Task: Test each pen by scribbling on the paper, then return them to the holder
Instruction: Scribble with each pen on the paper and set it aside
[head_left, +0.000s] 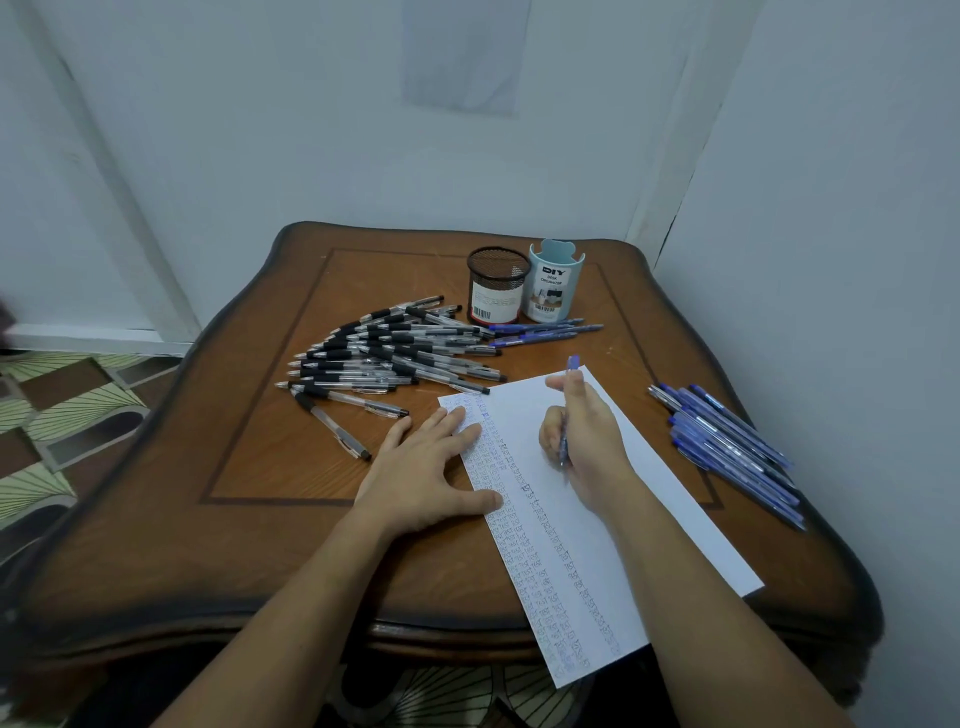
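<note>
Head view looks down on a brown wooden table (270, 415) set in a corner. A long white sheet of paper (649, 493) lies slanted across the table's right half, with columns of small scribbles in blue and black ink along its left part. The left hand (431, 467) lies flat, its fingers straight and spread, their tips pressing the sheet's left edge while the palm rests on the wood. The right hand (587, 447) rests on the sheet, its fingers curled and clamped round a blue ballpoint pen (573, 362) whose tip points down at the paper; whether it touches cannot be told. At the table's far side stand a black wire-mesh pen holder (496, 286) and, touching it on the right, a pale blue plastic desk organiser (555, 283). A heap of clear pens with black grips (395, 348) lies left of the holders, a few blue pens (540, 330) lie just in front of them, and a bundle of blue pens (727, 447) lies right of the paper.
</note>
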